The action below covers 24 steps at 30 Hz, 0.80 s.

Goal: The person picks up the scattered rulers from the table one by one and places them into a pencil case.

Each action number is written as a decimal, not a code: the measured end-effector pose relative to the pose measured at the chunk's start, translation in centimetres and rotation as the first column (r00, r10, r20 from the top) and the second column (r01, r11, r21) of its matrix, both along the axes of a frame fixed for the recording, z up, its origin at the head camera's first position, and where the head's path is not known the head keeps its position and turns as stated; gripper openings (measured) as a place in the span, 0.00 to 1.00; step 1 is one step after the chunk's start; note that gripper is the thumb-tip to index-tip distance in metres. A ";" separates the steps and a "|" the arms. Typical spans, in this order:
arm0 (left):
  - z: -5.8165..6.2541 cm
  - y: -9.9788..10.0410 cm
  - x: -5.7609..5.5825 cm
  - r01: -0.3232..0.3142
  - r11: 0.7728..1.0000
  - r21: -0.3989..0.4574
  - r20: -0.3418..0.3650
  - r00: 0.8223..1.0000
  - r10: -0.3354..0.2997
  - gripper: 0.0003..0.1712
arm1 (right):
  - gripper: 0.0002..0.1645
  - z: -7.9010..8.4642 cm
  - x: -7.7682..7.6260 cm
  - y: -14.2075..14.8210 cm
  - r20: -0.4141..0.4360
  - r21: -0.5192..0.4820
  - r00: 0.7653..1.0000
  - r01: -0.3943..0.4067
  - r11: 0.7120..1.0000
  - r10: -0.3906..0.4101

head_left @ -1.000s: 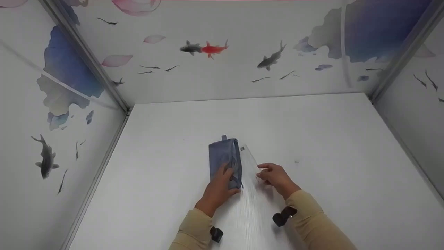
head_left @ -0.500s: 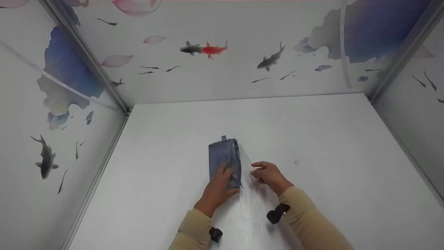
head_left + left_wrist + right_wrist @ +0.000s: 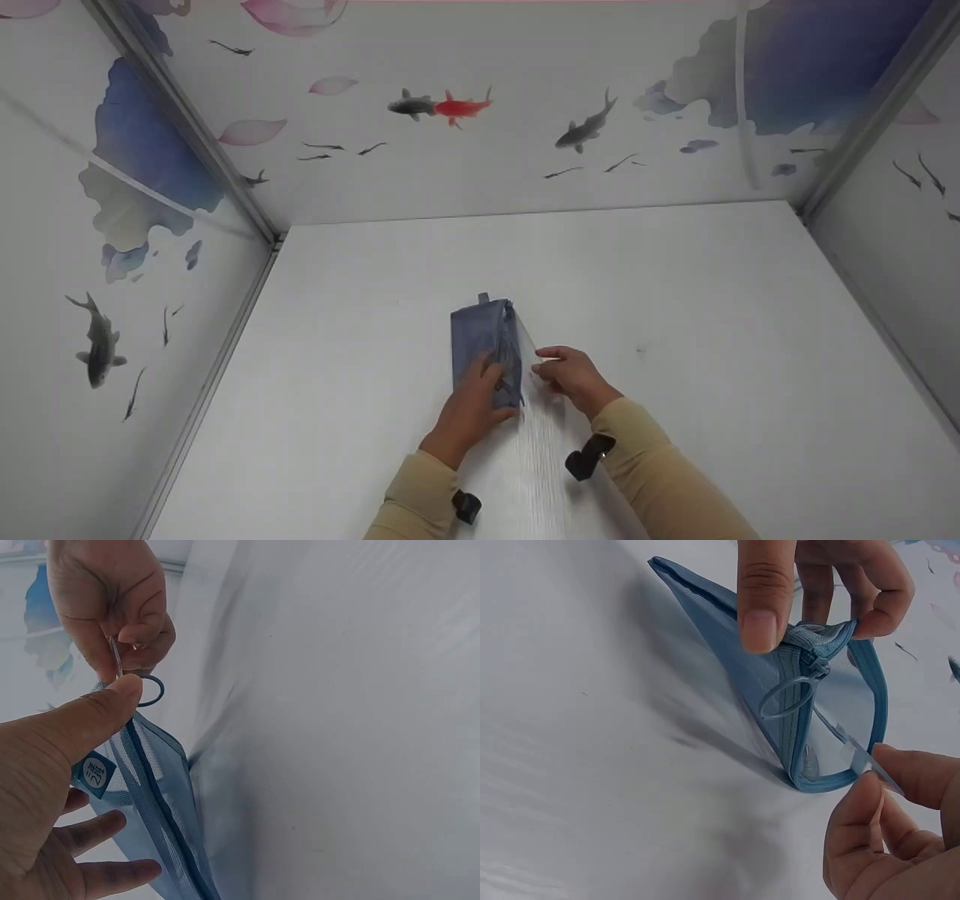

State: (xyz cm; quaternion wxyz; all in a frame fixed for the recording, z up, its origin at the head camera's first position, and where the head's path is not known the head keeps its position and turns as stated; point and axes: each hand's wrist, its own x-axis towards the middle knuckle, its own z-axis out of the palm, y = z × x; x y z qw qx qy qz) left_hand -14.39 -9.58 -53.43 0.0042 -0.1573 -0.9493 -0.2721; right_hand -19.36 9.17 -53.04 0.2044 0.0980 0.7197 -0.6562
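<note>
A blue mesh zip pouch (image 3: 472, 334) stands on the white table with its mouth held apart. My left hand (image 3: 469, 409) grips the pouch by its rim, thumb on one side and fingers on the other. Between the thumb and fingers of my right hand (image 3: 577, 379) is a thin clear plastic ruler (image 3: 889, 774). The ruler's far part lies inside the pouch's mouth, seen in the right wrist view. A loop-shaped zip pull (image 3: 787, 697) hangs at the rim. In the left wrist view a round-labelled tag (image 3: 94, 772) shows on the pouch.
The white table (image 3: 360, 300) spreads around the pouch. White walls (image 3: 510, 45) printed with fish and petals enclose it at the back and sides. Black wrist cameras (image 3: 590, 457) sit at both sleeves.
My right hand has moved left toward the pouch, carrying the clear ruler into its mouth. More of the ruler is hidden now. My left hand and the pouch have stayed in place.
</note>
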 end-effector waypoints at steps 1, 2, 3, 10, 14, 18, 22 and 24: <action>0.0 0.0 0.0 0.001 1.000 0.000 -0.005 1.000 -0.001 0.35 | 0.24 0.0 0.0 -0.1 -0.002 -0.004 1.000 -0.001 1.000 0.001; 0.0 0.0 0.0 0.003 1.000 -0.001 -0.009 1.000 -0.003 0.35 | 0.24 0.0 0.0 -0.2 0.002 -0.007 1.000 0.003 1.000 -0.003; 0.0 0.0 0.0 0.005 1.000 -0.002 -0.011 1.000 -0.005 0.36 | 0.24 0.0 -0.1 -0.3 0.005 -0.012 1.000 0.006 1.000 -0.006; -0.1 0.0 0.0 0.008 1.000 -0.014 -0.020 1.000 -0.009 0.34 | 0.23 -0.1 -0.3 -0.9 0.027 0.003 0.999 0.031 1.000 -0.031; 0.0 0.0 0.0 0.010 1.000 -0.016 -0.027 1.000 -0.010 0.34 | 0.23 0.0 -0.2 -1.3 0.038 0.010 0.998 0.047 0.999 -0.047; 0.0 0.0 0.0 0.009 1.000 -0.014 -0.035 0.999 -0.010 0.34 | 0.23 0.2 -0.1 -1.6 0.039 0.012 0.998 0.051 0.999 -0.051; 0.0 -0.1 0.0 0.008 1.000 -0.010 -0.035 0.999 -0.009 0.34 | 0.23 0.1 -0.2 -1.9 0.039 0.005 0.998 0.053 0.999 -0.053; 0.0 -0.1 0.0 0.011 1.000 -0.007 -0.038 0.999 -0.011 0.34 | 0.23 0.0 -0.2 -2.0 0.037 0.005 0.998 0.053 0.999 -0.053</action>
